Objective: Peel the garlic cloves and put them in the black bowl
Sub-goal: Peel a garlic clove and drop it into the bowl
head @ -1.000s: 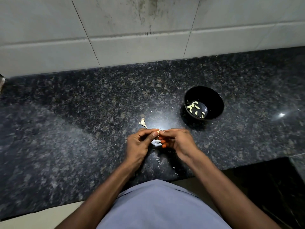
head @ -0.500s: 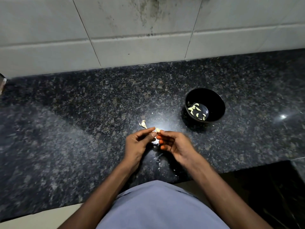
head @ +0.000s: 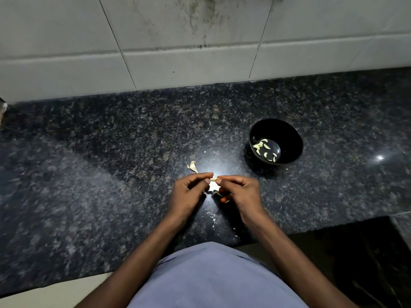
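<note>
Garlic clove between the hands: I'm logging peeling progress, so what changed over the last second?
Little changed. Both hands, left hand and right hand, still pinch the garlic clove between their fingers, working it in place. The black bowl, its peeled cloves and the loose piece of garlic on the counter stayed put.

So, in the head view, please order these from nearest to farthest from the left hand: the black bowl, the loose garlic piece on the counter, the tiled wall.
From the left hand:
1. Loose garlic piece, just beyond the hand.
2. Black bowl, to the right.
3. Tiled wall, behind the counter.
</note>
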